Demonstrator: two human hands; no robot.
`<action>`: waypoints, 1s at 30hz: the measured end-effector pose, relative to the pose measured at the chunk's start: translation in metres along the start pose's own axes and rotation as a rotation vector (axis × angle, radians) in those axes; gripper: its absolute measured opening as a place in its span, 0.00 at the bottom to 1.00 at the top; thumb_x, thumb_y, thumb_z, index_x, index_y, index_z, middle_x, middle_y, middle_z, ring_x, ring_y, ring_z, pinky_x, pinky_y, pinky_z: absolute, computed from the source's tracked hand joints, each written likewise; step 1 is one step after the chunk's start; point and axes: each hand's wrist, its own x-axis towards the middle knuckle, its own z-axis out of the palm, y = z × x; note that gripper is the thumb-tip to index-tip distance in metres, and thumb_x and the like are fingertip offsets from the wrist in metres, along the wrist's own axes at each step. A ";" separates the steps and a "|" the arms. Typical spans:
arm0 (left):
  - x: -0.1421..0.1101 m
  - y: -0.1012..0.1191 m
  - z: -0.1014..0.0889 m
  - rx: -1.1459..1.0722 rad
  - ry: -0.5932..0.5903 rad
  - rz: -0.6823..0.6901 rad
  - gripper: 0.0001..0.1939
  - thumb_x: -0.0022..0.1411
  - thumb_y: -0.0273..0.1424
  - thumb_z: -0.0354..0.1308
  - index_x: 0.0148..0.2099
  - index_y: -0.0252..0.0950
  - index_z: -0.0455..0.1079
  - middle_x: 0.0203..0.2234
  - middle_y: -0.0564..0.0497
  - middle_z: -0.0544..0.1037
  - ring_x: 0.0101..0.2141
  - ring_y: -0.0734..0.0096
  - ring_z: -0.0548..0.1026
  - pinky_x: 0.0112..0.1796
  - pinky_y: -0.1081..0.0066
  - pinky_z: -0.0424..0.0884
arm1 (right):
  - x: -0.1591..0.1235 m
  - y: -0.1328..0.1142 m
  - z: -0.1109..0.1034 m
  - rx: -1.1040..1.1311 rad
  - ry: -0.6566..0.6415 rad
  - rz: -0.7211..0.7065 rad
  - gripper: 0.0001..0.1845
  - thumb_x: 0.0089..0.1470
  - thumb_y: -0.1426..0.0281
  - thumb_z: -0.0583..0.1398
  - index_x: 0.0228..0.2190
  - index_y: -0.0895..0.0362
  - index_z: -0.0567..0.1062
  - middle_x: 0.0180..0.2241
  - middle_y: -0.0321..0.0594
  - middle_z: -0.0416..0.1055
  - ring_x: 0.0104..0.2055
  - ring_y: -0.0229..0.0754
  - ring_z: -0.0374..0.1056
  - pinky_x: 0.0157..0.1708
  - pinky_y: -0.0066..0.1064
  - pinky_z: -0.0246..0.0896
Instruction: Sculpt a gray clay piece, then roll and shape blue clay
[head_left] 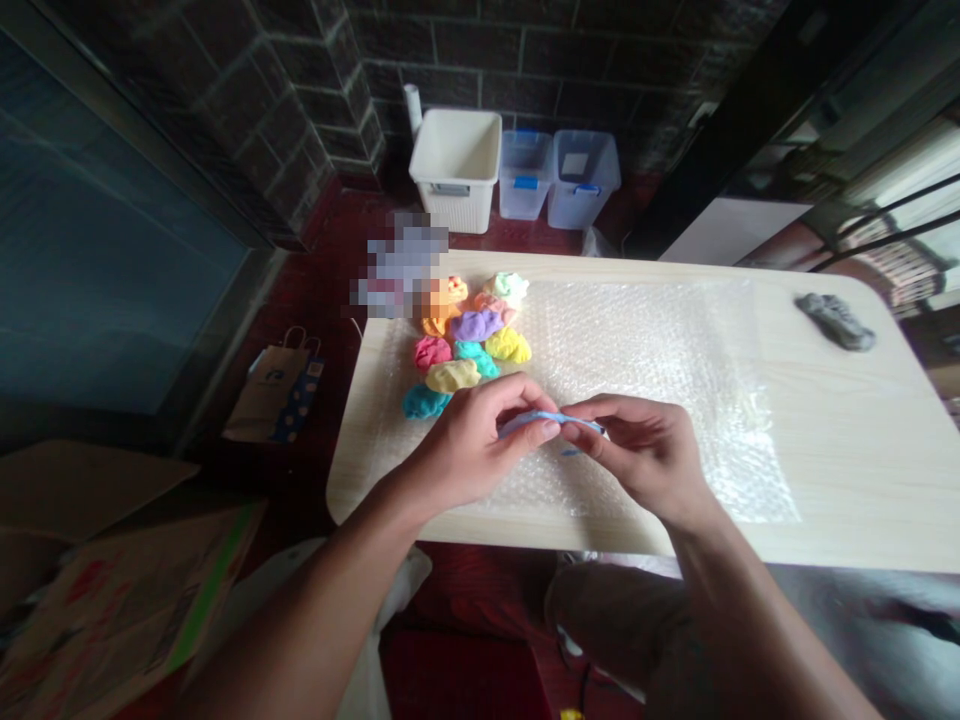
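Note:
My left hand [480,430] and my right hand [645,450] meet above the table's near side. Both pinch a thin, soft-looking light blue piece [546,414] between thumb and fingers; its exact kind is not clear. A small blue bit [571,452] shows below my right fingers. Beyond my left hand lies a cluster of soft, crumpled bundles, among them a purple bundle [477,325], a yellow bundle [508,345], a pale yellow bundle [453,376], a red bundle [433,353] and a teal bundle [426,401].
Bubble wrap [645,340] covers much of the pale table [847,450]. A grey crumpled bundle [836,320] rests at the far right. Behind the table stand a white bin [457,195] and two clear boxes. Paper bags [274,390] and cardboard [127,590] are at left.

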 end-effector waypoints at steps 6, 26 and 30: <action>0.001 -0.004 0.000 -0.051 -0.035 -0.043 0.08 0.72 0.35 0.60 0.42 0.35 0.72 0.28 0.52 0.77 0.30 0.72 0.76 0.33 0.72 0.71 | 0.000 -0.002 0.002 -0.081 -0.042 -0.094 0.09 0.57 0.69 0.73 0.42 0.48 0.88 0.38 0.42 0.86 0.37 0.47 0.80 0.39 0.39 0.76; 0.003 -0.003 -0.004 -0.016 -0.014 -0.034 0.06 0.67 0.31 0.64 0.39 0.34 0.76 0.34 0.48 0.81 0.35 0.70 0.77 0.34 0.73 0.70 | -0.001 -0.002 0.000 -0.067 -0.053 -0.024 0.06 0.58 0.67 0.72 0.39 0.52 0.88 0.37 0.44 0.86 0.36 0.47 0.80 0.36 0.36 0.76; 0.001 -0.002 -0.005 -0.041 -0.057 -0.075 0.10 0.67 0.34 0.66 0.47 0.35 0.75 0.39 0.48 0.81 0.38 0.69 0.78 0.38 0.72 0.72 | 0.000 -0.003 -0.001 -0.024 -0.012 0.033 0.06 0.57 0.67 0.73 0.38 0.54 0.87 0.35 0.43 0.85 0.35 0.44 0.79 0.35 0.33 0.75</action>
